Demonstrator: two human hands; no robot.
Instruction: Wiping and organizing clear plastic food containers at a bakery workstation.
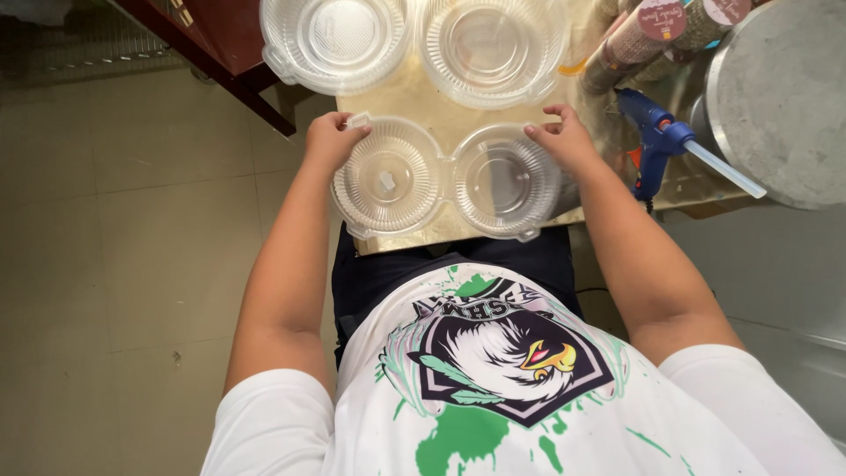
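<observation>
A clear plastic clamshell container [445,179] lies spread flat in front of me on a small tan table [445,132]. It has two round ribbed halves joined in the middle. My left hand [333,137] grips the far left rim of its left half. My right hand [564,137] holds the far right rim of its right half. A second clear clamshell [414,44], also lying flat with both halves up, sits just beyond the first.
A blue glue gun [656,141] with a clear glue stick lies right of my right hand. Cylindrical tubes with round lids [648,35] lean at the top right. A large grey round surface [784,97] fills the right edge. Tiled floor [132,247] spreads to the left.
</observation>
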